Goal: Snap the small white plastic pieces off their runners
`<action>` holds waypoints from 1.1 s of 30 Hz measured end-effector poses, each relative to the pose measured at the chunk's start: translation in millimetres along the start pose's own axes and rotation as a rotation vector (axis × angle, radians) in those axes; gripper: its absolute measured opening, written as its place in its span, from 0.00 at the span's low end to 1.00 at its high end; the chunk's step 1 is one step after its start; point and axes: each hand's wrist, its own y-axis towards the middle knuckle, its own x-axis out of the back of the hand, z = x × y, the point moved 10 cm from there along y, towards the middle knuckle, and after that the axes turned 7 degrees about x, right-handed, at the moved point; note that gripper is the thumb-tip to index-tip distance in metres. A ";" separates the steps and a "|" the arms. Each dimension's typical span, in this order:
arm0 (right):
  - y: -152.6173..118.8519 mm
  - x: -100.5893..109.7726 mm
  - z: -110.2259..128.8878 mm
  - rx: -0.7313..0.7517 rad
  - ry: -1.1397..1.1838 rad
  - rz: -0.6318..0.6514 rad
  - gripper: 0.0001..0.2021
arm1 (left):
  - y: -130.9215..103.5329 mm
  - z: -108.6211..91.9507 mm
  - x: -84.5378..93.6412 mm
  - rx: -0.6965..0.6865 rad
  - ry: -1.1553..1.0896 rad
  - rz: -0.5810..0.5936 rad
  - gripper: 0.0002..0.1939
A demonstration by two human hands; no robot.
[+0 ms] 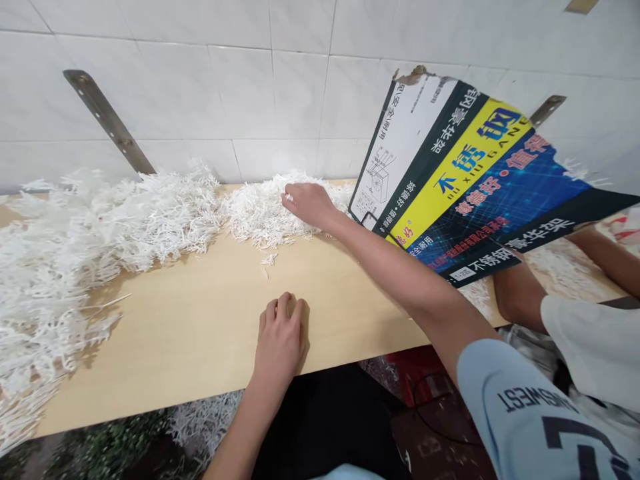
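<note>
— What lies under the right hand point(309, 203)?

— A small fluffy heap of thin white plastic strips point(267, 212) at twelve o'clock on the smooth pale wooden tabletop point(200, 327), against the glossy white tiled wall point(225, 87). The fingers are curled down into the heap, pinching a few strips; the arm stretches out long from a light blue printed sleeve point(530, 413).

— And the left hand point(281, 337)?

— At six o'clock, near the table's front edge, resting on bare wood. Its fingers are bent under in a loose fist; whether it encloses anything, I cannot tell.

— More of that stringy stuff?

— A far larger tangled mass of white shreds point(75, 247) sprawls from nine to eleven o'clock, spiky and feathery at its edges.

— And at two o'clock?

— A flat printed cardboard box panel in white, yellow, blue and dark green point(465, 180), tilted, one corner torn. Beneath it, another person's bare forearm point(520, 293) rests on the table.
</note>
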 end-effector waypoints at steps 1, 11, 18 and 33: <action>7.2 1.4 -11.7 -0.035 -0.017 0.011 0.16 | -1.2 -1.1 -1.7 -0.028 -0.016 0.002 0.22; -15.1 21.5 -23.1 -0.030 -0.010 -0.271 0.22 | -7.1 13.5 -5.3 -0.042 -0.293 -0.030 0.23; -130.3 43.3 31.2 -0.056 0.163 -0.579 0.14 | 43.1 31.0 1.4 0.080 -0.412 -0.055 0.16; -162.2 -30.5 21.9 -0.270 0.182 -0.143 0.15 | 173.4 24.5 -3.6 -0.115 0.042 -0.185 0.12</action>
